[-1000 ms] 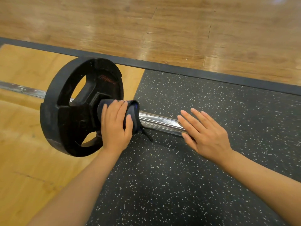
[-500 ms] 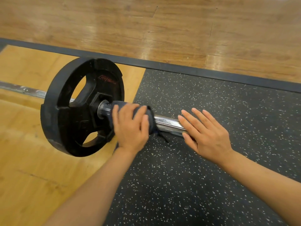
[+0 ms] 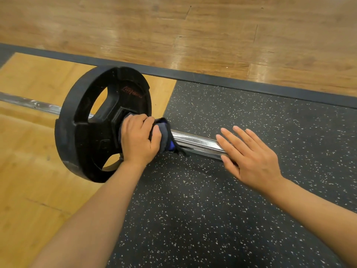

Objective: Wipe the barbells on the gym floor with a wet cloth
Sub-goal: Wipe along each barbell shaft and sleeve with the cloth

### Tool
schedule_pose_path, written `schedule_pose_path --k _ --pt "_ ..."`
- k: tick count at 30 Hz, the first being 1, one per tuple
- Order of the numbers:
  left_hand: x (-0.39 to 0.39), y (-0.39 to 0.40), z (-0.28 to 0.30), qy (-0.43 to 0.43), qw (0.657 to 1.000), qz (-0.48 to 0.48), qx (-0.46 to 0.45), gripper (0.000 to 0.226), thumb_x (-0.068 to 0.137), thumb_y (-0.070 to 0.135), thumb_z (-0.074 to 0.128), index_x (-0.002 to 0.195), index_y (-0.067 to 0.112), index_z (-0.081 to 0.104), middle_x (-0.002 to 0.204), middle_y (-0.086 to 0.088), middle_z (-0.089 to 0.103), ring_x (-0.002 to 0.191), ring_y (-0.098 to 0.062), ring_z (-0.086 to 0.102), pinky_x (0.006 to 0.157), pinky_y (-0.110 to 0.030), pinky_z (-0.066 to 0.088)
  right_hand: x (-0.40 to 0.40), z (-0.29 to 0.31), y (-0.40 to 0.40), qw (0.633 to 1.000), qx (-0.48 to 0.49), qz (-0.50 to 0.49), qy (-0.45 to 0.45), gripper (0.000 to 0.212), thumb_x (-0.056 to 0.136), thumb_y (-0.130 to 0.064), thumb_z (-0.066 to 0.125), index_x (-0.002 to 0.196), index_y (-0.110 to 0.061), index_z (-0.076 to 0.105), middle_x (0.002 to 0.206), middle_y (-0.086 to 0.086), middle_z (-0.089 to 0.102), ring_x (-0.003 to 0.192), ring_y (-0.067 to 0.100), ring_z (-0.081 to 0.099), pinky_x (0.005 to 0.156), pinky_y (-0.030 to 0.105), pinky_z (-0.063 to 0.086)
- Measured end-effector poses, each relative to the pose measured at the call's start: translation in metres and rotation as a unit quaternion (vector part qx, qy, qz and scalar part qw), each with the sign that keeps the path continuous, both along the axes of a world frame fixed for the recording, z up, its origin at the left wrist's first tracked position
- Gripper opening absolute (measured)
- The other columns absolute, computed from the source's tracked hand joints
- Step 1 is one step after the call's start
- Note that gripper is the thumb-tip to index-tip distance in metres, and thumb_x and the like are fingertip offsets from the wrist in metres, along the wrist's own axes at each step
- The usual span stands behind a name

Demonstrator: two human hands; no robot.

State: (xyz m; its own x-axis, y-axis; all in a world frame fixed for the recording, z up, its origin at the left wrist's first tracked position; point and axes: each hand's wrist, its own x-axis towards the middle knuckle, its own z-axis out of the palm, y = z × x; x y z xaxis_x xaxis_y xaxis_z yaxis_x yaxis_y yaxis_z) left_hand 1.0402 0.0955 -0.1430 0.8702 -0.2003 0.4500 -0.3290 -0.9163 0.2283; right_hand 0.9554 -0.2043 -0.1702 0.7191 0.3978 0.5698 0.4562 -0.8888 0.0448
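Barbell lies on the gym floor, black plate at left. Against the plate's hub our left hand clenches the dark cloth around the chrome sleeve, likely to scrub that inner stretch. Right hand lies flat, fingers straight, on the sleeve's end, probably stopping roll.
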Motion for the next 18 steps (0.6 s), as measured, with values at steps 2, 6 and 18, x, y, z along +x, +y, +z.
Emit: schedule_pose_path --k 2,6,18 --pt "-0.004 -0.015 -0.001 -0.007 0.999 0.032 -0.032 0.033 0.094 0.025 0.047 0.096 0.004 0.071 0.094 -0.012 0.065 0.092 -0.029 0.057 0.099 -0.048 0.038 0.001 0.000 0.000 1.000 0.001 -0.001 -0.002 0.041 0.102 -0.034 0.049 0.134 -0.013 0.063 0.139 0.008 0.060 0.128 0.032 0.057 0.104 0.049 0.046" --pt "-0.026 -0.054 -0.002 -0.020 0.996 -0.061 -0.064 0.028 0.093 0.024 0.051 0.098 0.008 0.074 0.097 -0.006 0.066 0.094 -0.023 0.057 0.094 -0.043 0.037 0.001 0.001 0.001 1.000 0.003 -0.001 0.000 0.040 0.102 -0.033 0.049 0.134 -0.013 0.064 0.139 0.007 0.060 0.128 0.031 0.057 0.103 0.049 0.047" --pt "-0.006 -0.012 0.002 0.022 0.999 0.012 -0.031 0.031 0.096 0.024 0.044 0.099 0.004 0.069 0.096 -0.010 0.065 0.091 -0.028 0.056 0.095 -0.044 0.039 -0.001 0.001 0.000 1.000 0.009 0.007 0.003 0.040 0.101 -0.033 0.050 0.134 -0.014 0.063 0.139 0.006 0.060 0.127 0.031 0.058 0.102 0.049 0.049"
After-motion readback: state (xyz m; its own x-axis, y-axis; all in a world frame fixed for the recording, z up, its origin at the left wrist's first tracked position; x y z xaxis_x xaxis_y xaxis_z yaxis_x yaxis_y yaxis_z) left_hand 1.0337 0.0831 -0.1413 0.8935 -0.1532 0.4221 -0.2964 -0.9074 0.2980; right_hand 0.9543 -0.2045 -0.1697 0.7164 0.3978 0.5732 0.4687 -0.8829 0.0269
